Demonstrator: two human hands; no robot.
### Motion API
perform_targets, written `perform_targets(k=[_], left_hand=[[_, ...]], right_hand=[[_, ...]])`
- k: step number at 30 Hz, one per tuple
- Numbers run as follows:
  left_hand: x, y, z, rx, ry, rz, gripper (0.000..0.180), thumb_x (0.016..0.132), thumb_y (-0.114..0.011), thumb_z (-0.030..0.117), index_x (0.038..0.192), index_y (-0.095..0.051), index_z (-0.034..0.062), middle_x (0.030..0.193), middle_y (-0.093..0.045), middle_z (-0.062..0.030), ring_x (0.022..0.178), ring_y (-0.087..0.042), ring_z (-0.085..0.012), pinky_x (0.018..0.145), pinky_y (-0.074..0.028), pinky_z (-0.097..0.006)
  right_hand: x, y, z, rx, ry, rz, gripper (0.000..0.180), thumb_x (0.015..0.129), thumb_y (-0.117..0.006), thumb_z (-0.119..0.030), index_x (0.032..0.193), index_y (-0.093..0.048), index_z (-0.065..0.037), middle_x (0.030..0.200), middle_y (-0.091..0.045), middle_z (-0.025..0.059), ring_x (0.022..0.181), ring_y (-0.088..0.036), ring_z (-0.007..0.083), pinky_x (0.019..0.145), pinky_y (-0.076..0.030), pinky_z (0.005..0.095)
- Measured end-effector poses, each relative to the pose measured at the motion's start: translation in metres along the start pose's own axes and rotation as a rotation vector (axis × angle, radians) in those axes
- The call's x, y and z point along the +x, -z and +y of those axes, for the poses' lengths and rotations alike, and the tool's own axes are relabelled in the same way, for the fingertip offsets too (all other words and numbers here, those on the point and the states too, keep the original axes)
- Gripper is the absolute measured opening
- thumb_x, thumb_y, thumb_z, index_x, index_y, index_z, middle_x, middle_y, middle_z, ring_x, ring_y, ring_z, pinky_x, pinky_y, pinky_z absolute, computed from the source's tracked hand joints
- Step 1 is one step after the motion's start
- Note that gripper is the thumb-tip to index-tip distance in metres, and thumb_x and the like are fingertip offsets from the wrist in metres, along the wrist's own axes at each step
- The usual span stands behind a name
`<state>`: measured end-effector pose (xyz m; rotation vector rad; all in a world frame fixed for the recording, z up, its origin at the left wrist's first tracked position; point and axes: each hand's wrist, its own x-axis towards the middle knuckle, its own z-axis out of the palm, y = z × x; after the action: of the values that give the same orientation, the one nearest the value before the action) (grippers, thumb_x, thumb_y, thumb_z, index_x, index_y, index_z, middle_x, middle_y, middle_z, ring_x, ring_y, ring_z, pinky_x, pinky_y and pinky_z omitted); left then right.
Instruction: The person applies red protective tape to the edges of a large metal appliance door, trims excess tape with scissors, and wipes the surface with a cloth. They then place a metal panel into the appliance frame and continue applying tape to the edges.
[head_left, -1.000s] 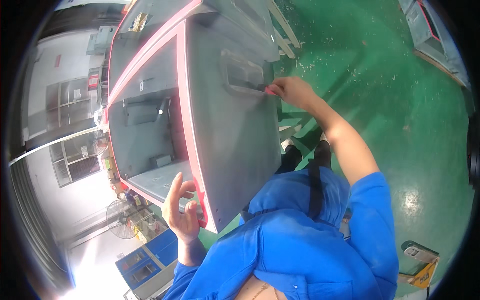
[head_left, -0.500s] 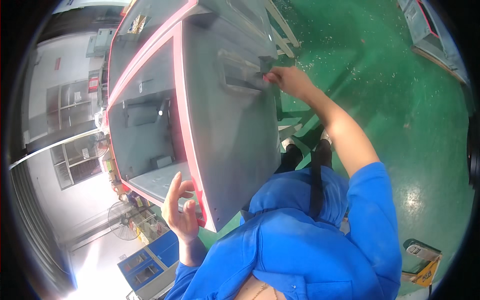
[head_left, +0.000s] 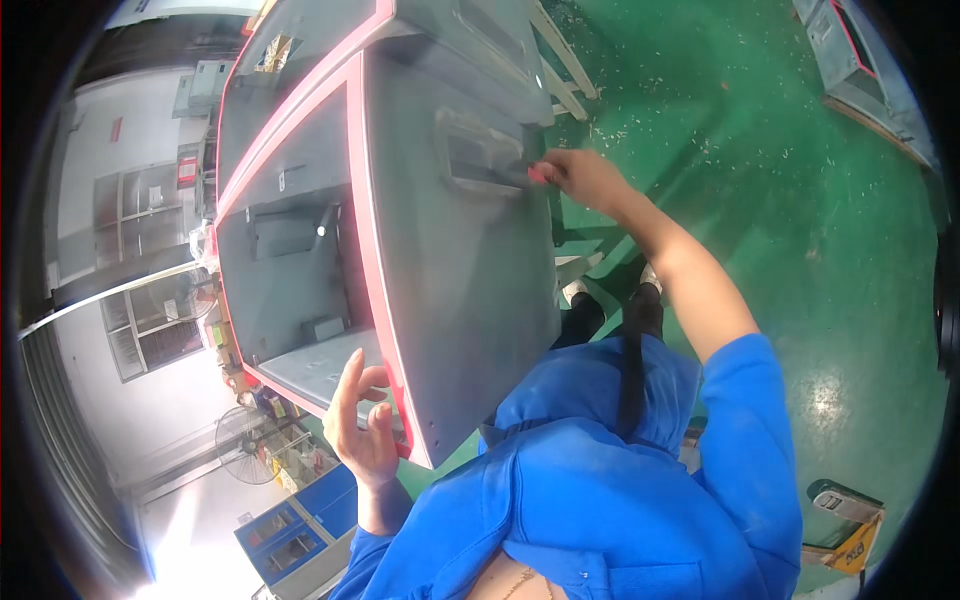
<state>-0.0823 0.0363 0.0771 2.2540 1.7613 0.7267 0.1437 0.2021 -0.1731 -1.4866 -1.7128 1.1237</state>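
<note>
A big grey box-shaped housing [head_left: 470,290] with red-pink edges lies before me, its open side to the left. My left hand [head_left: 365,430] is at its near left corner, fingers raised and apart beside the red rim [head_left: 378,260]. At the right edge of the grey panel, my right hand [head_left: 590,178] has thumb and fingers pinched on a small red piece [head_left: 541,173]. What this piece is cannot be made out. Just left of it is a rectangular recess [head_left: 485,155] in the panel. Part of the left hand's contact with the rim is hidden.
A second grey housing [head_left: 290,60] with red edges adjoins beyond. Pale stand legs [head_left: 565,60] rise from the green floor [head_left: 760,200], which is strewn with small scraps. Another grey unit [head_left: 870,80] stands far right; a fan [head_left: 245,440] and blue cabinet [head_left: 290,535] are left.
My right hand has moved slightly nearer to me along the panel's edge, still pinching the red piece. A dark shape beside it no longer shows. The left hand stays in place.
</note>
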Motion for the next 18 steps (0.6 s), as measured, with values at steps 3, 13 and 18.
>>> perform_targets(k=[3,13,18], left_hand=[[0.002,0.001,-0.001,-0.003,0.0,-0.017,0.05,0.086,-0.051,0.036,0.115,-0.05,-0.0043,0.08,-0.063,-0.0123,0.065,-0.057,-0.0165,0.062,-0.046,-0.028],[0.0,0.0,-0.001,-0.015,-0.004,-0.022,0.047,0.086,-0.052,0.033,0.115,-0.05,-0.0043,0.081,-0.063,-0.0122,0.064,-0.057,-0.0161,0.061,-0.045,-0.028],[-0.002,0.002,-0.004,-0.013,0.023,-0.035,0.048,0.087,-0.051,0.033,0.115,-0.05,-0.0047,0.082,-0.063,-0.0125,0.063,-0.056,-0.0162,0.06,-0.045,-0.028]], right_hand=[[0.005,0.0,0.001,0.034,-0.028,0.012,0.028,0.087,-0.044,-0.038,0.093,-0.062,-0.017,0.085,-0.063,0.0112,0.082,-0.058,0.0345,0.071,-0.046,0.0437],[0.003,-0.002,0.006,0.041,-0.004,0.038,0.027,0.087,-0.044,-0.038,0.097,-0.06,-0.018,0.082,-0.063,0.0126,0.081,-0.058,0.0351,0.07,-0.046,0.0439],[-0.021,0.005,-0.012,-0.057,-0.02,-0.072,0.026,0.089,-0.042,-0.034,0.098,-0.057,-0.016,0.081,-0.062,0.0129,0.08,-0.058,0.0354,0.069,-0.046,0.0439]])
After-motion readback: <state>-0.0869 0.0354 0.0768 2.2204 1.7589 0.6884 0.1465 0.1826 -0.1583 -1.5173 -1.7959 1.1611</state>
